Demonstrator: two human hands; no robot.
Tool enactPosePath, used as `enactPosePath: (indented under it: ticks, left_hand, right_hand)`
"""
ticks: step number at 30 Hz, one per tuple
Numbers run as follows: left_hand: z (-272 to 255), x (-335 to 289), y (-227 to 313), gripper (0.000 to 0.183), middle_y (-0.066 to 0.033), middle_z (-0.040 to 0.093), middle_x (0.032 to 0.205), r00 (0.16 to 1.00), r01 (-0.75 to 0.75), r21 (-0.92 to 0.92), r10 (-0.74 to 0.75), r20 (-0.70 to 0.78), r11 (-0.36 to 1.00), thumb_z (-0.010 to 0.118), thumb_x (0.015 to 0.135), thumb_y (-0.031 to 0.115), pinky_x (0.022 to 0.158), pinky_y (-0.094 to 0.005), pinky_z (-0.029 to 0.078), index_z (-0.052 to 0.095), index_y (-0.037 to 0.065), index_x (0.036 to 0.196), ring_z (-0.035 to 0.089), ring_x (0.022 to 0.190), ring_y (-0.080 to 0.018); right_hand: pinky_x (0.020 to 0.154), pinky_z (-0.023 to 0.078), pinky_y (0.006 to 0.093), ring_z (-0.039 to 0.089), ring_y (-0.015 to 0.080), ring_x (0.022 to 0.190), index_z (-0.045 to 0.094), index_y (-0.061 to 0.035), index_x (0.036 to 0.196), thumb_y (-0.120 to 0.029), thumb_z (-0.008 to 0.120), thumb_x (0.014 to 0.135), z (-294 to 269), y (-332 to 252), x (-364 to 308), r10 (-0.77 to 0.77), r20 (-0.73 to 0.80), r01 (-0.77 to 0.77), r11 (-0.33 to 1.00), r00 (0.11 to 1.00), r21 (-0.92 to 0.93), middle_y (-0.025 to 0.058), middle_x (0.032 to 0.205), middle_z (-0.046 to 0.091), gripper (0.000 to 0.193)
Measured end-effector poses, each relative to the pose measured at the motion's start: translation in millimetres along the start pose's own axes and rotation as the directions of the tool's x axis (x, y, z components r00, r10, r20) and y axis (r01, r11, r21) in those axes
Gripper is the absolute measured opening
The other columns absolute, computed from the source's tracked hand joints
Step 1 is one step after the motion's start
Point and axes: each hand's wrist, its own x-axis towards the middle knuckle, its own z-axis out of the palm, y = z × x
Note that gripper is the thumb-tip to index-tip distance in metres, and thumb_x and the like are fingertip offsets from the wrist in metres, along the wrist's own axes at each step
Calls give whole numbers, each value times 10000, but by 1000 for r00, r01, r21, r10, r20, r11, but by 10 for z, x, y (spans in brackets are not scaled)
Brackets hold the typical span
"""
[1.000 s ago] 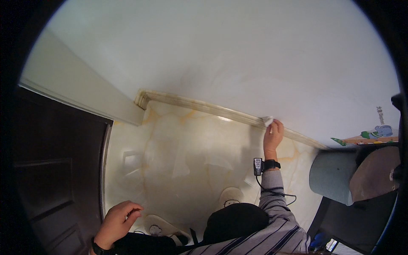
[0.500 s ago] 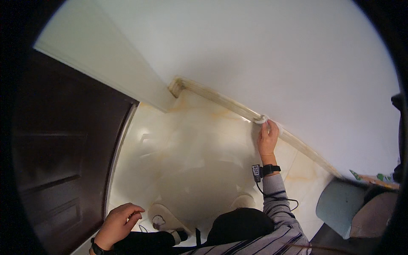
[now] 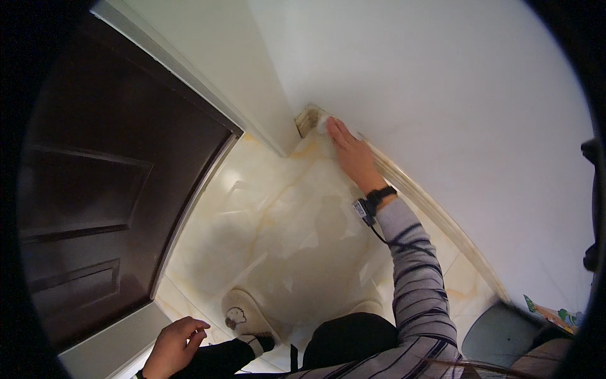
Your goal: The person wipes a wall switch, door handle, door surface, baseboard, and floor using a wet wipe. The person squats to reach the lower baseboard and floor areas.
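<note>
My right hand [image 3: 355,158] reaches forward to the wall corner. Its fingers press a white wipe [image 3: 322,123] against the top of the baseboard [image 3: 432,210]; the hand covers much of the wipe. That baseboard is cream and runs along the foot of the white wall, with brownish stains near the corner. Low on the left, by my knee, my left hand [image 3: 172,347] hangs with loosely bent fingers, thumb apart from them. Nothing is in it.
A dark brown panelled door [image 3: 95,183] stands to the left. Below me lies a glossy marbled tile floor [image 3: 284,215], where my slipper [image 3: 249,316] rests. A grey-blue rounded object [image 3: 502,335] and a colourful printed item [image 3: 555,314] are at lower right.
My right hand has slid the wipe forward and left along the baseboard to the corner. The view has shifted, showing more of the door. My left hand stays low, much as before.
</note>
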Motion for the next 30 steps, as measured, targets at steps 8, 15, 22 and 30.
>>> enactPosePath:
  ticks: [8,15,22,30]
  left_hand:
    - [77,-154,-37,151,-101,696,922,999,29,-60,-30,-17,998,655,919,69,670,-325,528,679,55,1067,670,782,-217]
    - [127,-126,-16,160,-106,694,933,1000,-13,-53,14,8,998,650,928,76,683,-323,530,675,56,1085,672,786,-215]
    - [126,-133,70,159,-101,696,941,998,-56,-64,55,-17,996,638,943,92,700,-314,526,674,44,1090,672,799,-199]
    - [131,-162,11,144,-93,705,937,1000,-1,-63,1,4,998,634,943,90,691,-315,526,682,41,1070,675,794,-197]
  right_hand:
    - [990,487,328,404,199,1413,297,-42,1541,-24,496,878,414,-154,518,-22,26,26,990,999,-139,60,1596,327,693]
    - [1065,440,406,447,253,1375,182,-33,1569,-67,506,909,379,-250,429,41,-7,-40,996,999,85,112,1613,284,736]
    - [1097,398,419,397,258,1410,254,65,1519,-254,467,990,364,-439,331,121,390,-70,987,913,-144,153,1633,202,653]
    - [1067,415,468,513,349,1280,306,100,1484,-328,498,980,617,-600,170,152,179,-152,988,972,-15,237,1537,353,688]
